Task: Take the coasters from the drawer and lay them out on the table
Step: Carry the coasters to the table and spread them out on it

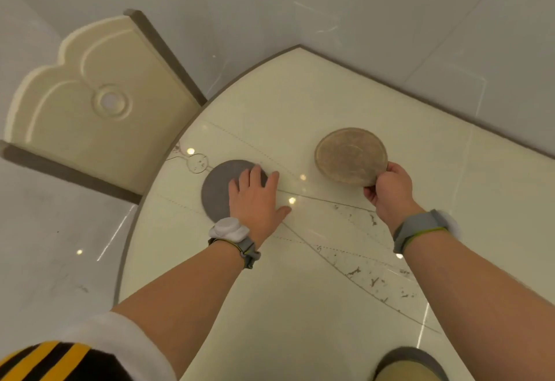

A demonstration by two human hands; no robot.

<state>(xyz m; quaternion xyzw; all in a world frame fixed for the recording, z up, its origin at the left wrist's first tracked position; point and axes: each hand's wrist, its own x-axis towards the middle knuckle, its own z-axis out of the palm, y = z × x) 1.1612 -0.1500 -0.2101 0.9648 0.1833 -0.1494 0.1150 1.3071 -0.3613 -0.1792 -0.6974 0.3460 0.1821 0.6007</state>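
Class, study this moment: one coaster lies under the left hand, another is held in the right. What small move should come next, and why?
Probably lowering the right hand to set the tan coaster flat: it is pinched by its edge, tilted above bare table, well apart from the grey coaster, which lies flat under the left hand.

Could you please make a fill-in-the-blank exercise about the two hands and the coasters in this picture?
1. The left hand lies flat on the ____ coaster.
2. The tan coaster is held at its edge by the ____ hand.
3. The grey coaster lies flat on the ____.
4. Each wrist wears a ____.

Missing words: grey; right; table; band
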